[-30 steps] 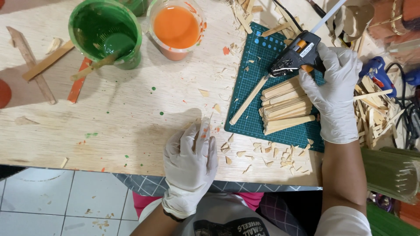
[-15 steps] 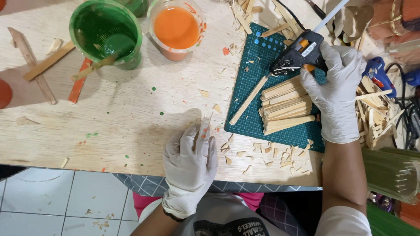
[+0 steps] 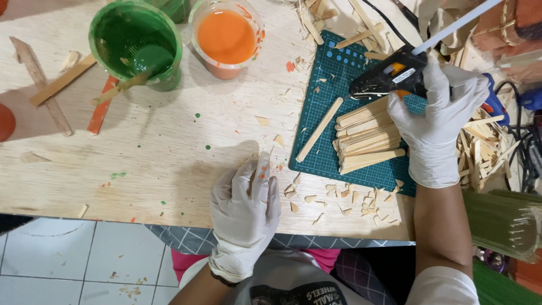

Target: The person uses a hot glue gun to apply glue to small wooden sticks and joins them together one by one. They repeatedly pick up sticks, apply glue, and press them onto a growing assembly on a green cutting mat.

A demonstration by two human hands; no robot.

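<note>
Over the green cutting mat (image 3: 330,85), right hand (image 3: 437,121) fingers clamped on glue gun (image 3: 389,76), left hand (image 3: 245,212) flat, fingers together.

A single head-worn camera looks steeply down, at close range, over a wooden worktable (image 3: 141,169) edge, its lower margin taking in tiled floor (image 3: 68,260)

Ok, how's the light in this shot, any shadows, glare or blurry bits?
Head view: soft, even light, no harsh glare; the left hand casts a faint shadow up across the table, and the green pot shades the wood beside it. The right hand, glue gun and stick stack look sharp; the floor tiles are slightly soft.
</note>
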